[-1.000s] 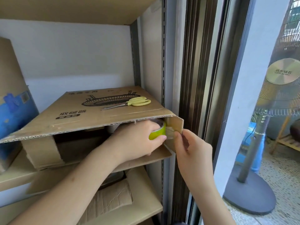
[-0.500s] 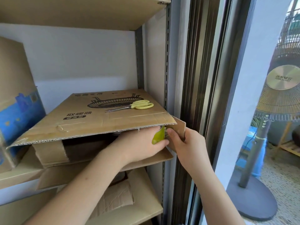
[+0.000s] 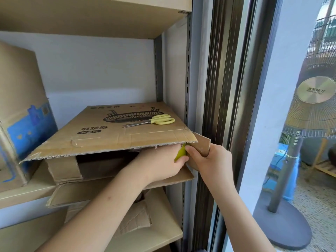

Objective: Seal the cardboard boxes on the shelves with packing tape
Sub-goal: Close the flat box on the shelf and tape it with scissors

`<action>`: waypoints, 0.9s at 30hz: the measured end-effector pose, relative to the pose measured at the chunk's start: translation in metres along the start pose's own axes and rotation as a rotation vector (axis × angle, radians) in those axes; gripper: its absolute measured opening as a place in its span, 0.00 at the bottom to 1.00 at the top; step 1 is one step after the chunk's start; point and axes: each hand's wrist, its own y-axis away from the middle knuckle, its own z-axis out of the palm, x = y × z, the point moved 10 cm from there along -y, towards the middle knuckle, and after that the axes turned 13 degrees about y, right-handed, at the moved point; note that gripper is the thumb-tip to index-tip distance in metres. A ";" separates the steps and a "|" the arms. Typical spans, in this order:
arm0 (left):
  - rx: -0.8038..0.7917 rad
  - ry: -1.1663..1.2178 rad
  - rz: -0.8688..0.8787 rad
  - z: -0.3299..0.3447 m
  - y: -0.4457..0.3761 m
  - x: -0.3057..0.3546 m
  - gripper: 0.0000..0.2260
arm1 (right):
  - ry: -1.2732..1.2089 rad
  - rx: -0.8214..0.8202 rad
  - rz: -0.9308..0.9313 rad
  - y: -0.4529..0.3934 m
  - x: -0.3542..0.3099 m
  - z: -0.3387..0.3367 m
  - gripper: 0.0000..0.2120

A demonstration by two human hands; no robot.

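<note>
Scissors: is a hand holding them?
No, the scissors lie alone on top of the box, away from both hands.

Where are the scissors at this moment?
In the head view, the yellow-handled scissors lie on top of the open cardboard box, near its back right corner, above and behind both hands.

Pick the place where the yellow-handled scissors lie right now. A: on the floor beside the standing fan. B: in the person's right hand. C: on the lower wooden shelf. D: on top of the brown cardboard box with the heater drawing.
D: the yellow-handled scissors lie flat on the top panel of the brown cardboard box, over the printed heater drawing, with neither hand touching them.
</note>
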 end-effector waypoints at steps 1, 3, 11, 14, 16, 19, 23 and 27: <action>-0.050 0.045 -0.019 0.004 0.002 -0.005 0.19 | 0.014 -0.013 0.021 -0.001 0.000 0.001 0.05; -0.113 0.158 -0.062 0.008 0.008 -0.014 0.16 | 0.034 -0.053 0.056 0.000 0.000 0.004 0.02; 0.088 0.146 -0.054 -0.010 0.031 -0.009 0.28 | 0.357 0.136 -0.163 0.012 -0.078 -0.076 0.18; 0.141 0.185 -0.133 -0.014 0.036 -0.010 0.30 | 0.371 0.100 -0.477 -0.018 -0.146 -0.057 0.07; 0.182 0.172 -0.165 -0.017 0.037 -0.010 0.30 | 0.561 -0.222 -0.573 -0.046 -0.158 0.003 0.12; 0.195 0.160 -0.166 -0.019 0.035 -0.012 0.31 | 0.721 -0.577 -0.566 -0.060 -0.148 0.052 0.15; 0.137 0.248 -0.157 -0.019 0.033 -0.017 0.31 | 0.865 -0.566 -0.604 -0.059 -0.142 0.044 0.14; 0.059 0.397 -0.155 -0.032 0.025 -0.025 0.26 | 0.806 -0.577 -0.544 -0.055 -0.133 0.032 0.15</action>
